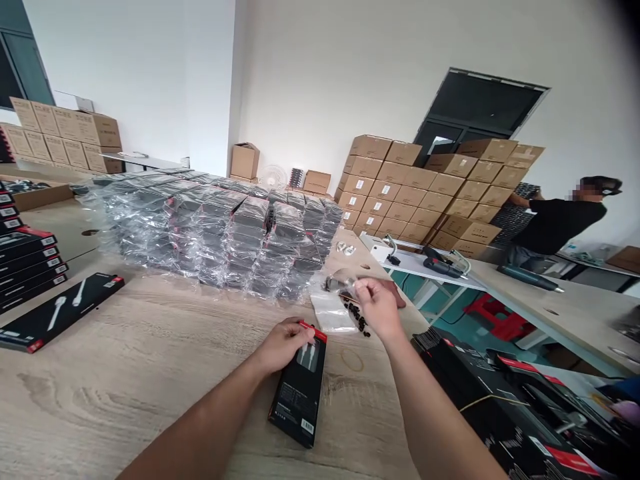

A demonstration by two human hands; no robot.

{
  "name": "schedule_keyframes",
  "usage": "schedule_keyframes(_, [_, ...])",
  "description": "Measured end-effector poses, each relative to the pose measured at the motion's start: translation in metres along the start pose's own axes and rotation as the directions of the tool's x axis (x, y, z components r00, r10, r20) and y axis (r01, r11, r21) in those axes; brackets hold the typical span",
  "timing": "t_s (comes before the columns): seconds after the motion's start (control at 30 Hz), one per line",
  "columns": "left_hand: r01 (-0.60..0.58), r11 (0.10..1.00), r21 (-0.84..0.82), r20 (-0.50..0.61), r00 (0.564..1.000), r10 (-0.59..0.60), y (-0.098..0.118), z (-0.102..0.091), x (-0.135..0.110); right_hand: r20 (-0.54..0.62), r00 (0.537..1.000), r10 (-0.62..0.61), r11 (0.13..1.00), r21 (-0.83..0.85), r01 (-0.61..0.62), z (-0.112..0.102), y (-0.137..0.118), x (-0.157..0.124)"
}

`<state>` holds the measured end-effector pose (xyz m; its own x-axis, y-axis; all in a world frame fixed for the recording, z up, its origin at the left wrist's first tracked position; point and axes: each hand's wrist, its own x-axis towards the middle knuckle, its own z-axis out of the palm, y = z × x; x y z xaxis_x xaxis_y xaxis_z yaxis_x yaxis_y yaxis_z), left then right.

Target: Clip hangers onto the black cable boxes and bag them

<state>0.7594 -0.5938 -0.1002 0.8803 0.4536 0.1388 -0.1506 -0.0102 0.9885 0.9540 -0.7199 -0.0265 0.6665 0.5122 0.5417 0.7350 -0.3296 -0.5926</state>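
Room with carton stacks (395, 187), co-worker (560, 223) beside them. Wooden table (150, 413) bears shrink-wrapped stack (215, 233) of black packages. Near stack's front edge, left hand (283, 345) on black box (299, 393), fingers pressed together, curled over red-trimmed end. Right hand (377, 310) raised, thumb and forefinger pinching small clear bag (340, 283). Dark pieces (356, 317) scattered on table below.

Black, red-topped earphone box (297, 400) lying flat

Behind our bare fingers (373, 293), our long, slim, bare forearms (200, 427) widen from narrow wrists toward the view's lower edge.
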Motion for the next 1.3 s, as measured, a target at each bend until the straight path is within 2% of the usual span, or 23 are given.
schedule_keyframes(0.07, [0.007,1.000,0.015,0.008,1.000,-0.007,0.003,0.000,0.000,0.065,0.992,-0.109,0.985,-0.130,0.117,0.007,-0.014,-0.026])
schedule_keyframes(0.13, [0.020,1.000,0.000,0.033,0.999,-0.020,0.004,-0.001,0.000,0.141,0.976,-0.168,0.958,-0.210,0.195,0.019,-0.023,-0.052])
schedule_keyframes(0.27, [0.096,0.995,-0.028,0.073,0.993,-0.094,0.000,-0.001,0.001,0.300,0.935,-0.190,0.927,-0.260,0.272,0.041,-0.030,-0.080])
schedule_keyframes(0.37, [0.196,0.980,-0.018,0.029,0.980,-0.196,-0.004,0.000,0.002,0.292,0.942,-0.163,0.957,-0.187,0.224,0.043,-0.030,-0.084])
schedule_keyframes(0.47, [0.225,0.974,-0.033,-0.018,0.974,-0.226,-0.005,0.002,0.002,0.287,0.953,-0.101,0.991,-0.058,0.123,0.035,-0.029,-0.085])
schedule_keyframes(0.63, [0.181,0.981,-0.073,-0.049,0.982,-0.184,-0.006,0.006,0.001,0.439,0.890,-0.124,0.989,-0.021,0.148,0.025,-0.025,-0.087])
schedule_keyframes(0.83, [0.122,0.991,-0.063,-0.080,0.989,-0.126,-0.012,0.007,0.002,0.350,0.934,-0.077,0.997,0.026,0.073,0.029,-0.024,-0.087])
schedule_keyframes(1.0, [0.093,0.995,-0.036,-0.074,0.993,-0.096,-0.018,0.006,0.005,0.391,0.910,-0.137,0.987,-0.021,0.158,0.033,-0.026,-0.088])
schedule_keyframes(1.13, [0.101,0.994,0.028,-0.079,0.992,-0.099,-0.019,0.004,0.007,0.194,0.971,-0.139,0.989,-0.018,0.145,0.030,-0.027,-0.086])
schedule_keyframes(1.2, [0.089,0.995,0.041,-0.091,0.992,-0.085,-0.017,0.004,0.008,0.128,0.977,-0.168,0.981,-0.072,0.178,0.030,-0.028,-0.086])
schedule_keyframes(1.3, [0.050,0.996,0.070,-0.144,0.989,-0.039,-0.014,0.005,0.007,0.177,0.965,-0.196,0.942,-0.238,0.235,0.030,-0.029,-0.088])
